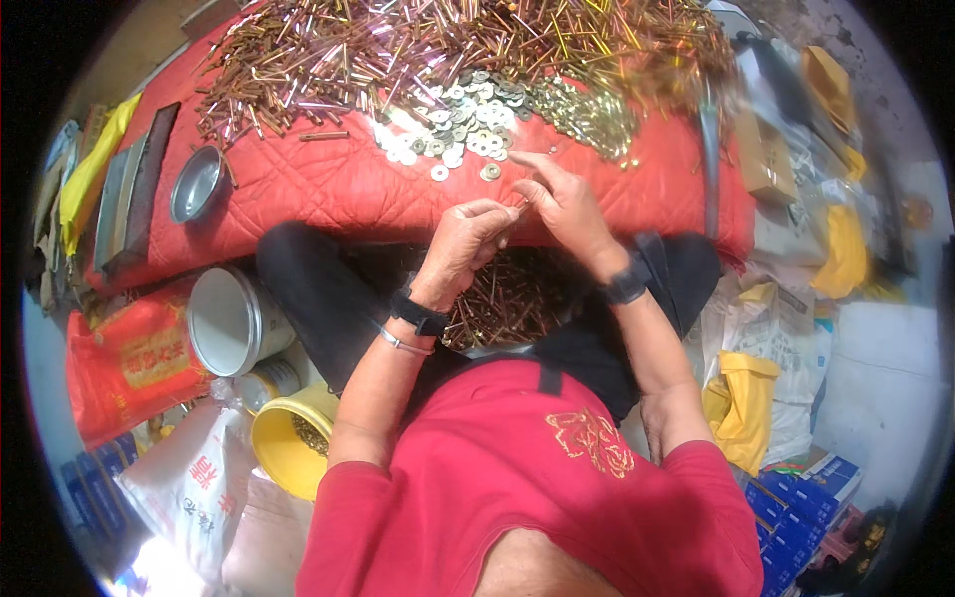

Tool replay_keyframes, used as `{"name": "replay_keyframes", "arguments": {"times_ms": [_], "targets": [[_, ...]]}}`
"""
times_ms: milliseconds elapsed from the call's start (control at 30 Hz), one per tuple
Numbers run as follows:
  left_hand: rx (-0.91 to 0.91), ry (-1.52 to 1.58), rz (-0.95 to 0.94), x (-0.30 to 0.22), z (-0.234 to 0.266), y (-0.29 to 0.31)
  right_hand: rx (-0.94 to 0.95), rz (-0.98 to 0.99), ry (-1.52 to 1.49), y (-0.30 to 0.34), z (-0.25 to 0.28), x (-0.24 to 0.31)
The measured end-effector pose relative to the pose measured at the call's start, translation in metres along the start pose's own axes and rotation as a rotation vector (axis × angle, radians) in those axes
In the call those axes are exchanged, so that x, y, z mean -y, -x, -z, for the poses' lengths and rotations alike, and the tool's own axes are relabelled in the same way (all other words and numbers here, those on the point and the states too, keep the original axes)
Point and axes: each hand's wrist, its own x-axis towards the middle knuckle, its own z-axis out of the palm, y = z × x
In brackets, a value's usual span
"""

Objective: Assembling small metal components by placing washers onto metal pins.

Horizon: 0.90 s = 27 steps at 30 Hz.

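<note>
My left hand (468, 242) is closed in a pinch, its thumb and fingertips on a thin brownish bolt (524, 205) that is mostly hidden. Opposite it, my right hand (565, 204) brings its thumb and fingers to the same bolt, with one finger stretched out toward the table. Just beyond the fingertips a small stack of washers (490, 172) sits on the red quilted cover (348, 189). Behind lie a heap of flat silver washers (468, 119), a pile of small shiny yellowish pieces (587, 114) and a broad heap of long bolts (398, 50).
Between my legs is a container of brownish bolts (507, 303). A metal bowl (197, 186) rests at the cover's left. A yellow bucket (288, 448), a white bucket (224, 323) and bags stand left; a cardboard box (764, 159) and yellow bags (744, 408) lie right.
</note>
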Motion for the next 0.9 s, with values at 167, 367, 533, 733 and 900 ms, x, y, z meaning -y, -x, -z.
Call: {"name": "replay_keyframes", "arguments": {"times_ms": [167,367,533,733,900], "targets": [[-0.014,-0.032,0.014,0.001,0.007,-0.001,-0.1,0.227,0.034,0.003,-0.006,0.009],[-0.002,-0.018,0.01,-0.001,0.009,0.001,-0.069,0.157,0.049,0.002,-0.004,0.007],[0.017,0.005,0.028,0.001,0.008,0.003,0.033,-0.046,-0.058,0.002,0.0,0.01],[0.038,-0.024,0.053,-0.01,0.007,0.001,0.056,-0.003,-0.17,0.0,0.002,0.009],[0.05,-0.044,0.048,-0.009,0.02,-0.004,-0.089,0.194,0.043,-0.004,-0.011,-0.003]]}}
